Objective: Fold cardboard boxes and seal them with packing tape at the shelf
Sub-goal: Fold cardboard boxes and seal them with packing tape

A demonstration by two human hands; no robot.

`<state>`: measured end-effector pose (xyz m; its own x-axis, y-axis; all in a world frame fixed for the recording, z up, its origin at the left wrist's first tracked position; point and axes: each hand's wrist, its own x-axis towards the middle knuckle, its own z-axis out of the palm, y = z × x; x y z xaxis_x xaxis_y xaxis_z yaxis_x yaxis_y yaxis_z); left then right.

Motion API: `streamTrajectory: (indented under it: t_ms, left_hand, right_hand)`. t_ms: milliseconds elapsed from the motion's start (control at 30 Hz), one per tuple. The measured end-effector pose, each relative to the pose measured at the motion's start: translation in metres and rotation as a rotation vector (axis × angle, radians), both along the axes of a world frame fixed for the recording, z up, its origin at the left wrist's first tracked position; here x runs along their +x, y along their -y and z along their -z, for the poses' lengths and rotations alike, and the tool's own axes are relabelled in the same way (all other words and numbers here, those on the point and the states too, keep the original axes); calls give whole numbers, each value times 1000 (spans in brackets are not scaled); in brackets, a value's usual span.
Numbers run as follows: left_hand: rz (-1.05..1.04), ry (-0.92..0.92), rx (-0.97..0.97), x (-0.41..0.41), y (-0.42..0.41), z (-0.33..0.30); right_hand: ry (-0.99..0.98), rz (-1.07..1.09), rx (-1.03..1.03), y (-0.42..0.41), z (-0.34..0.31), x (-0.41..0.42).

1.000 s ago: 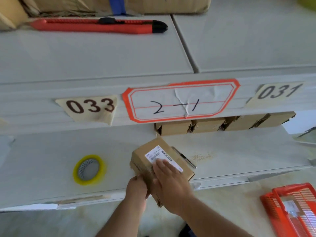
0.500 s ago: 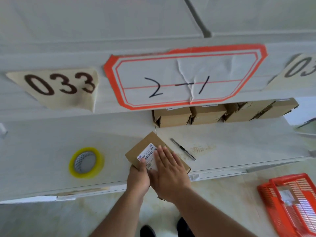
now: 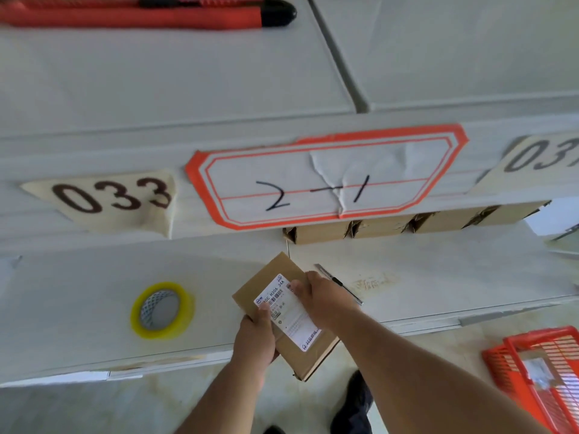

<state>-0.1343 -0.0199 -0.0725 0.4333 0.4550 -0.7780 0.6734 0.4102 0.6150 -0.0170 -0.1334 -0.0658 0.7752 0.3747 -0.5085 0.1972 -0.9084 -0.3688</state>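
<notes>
head view: two hands, left (image 3: 255, 341) and right (image 3: 326, 303), grip one labelled box (image 3: 283, 311); one tape roll (image 3: 161, 310) beside.

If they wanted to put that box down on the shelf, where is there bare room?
Bare shelf lies between the tape roll and the box, and left of the roll. Right of the small knife, below the row of boxes, is free too. Around both hands it is crowded.

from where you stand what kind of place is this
Probably a warehouse packing station: white shelving carries numbered location labels like "033", both hands hold a labelled cardboard box, and a roll of packing tape lies on the shelf.
</notes>
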Motion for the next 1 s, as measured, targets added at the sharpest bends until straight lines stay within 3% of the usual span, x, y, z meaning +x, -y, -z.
streamTrajectory:
  t_ms: [133, 267, 433, 533, 700, 1000]
  left_hand:
    - [-87, 42, -90, 1, 1, -3]
    - [-261, 150, -216, 6, 3, -1]
    - [-138, 106, -146, 8, 8, -11]
    - [-6, 98, 67, 10, 2, -5]
    - [-37, 115, 20, 13, -1, -4]
    - [-30, 114, -111, 9, -7, -8]
  right_hand:
    - [-55, -41, 129, 7, -31, 1]
    - [304, -342, 121, 9, -48, -35]
    - [528, -465, 129, 20, 2, -82]
    - [597, -515, 149, 17, 1, -94]
    - [569, -498, 92, 16, 6, -97]
    - [469, -270, 22, -6, 4, -76]
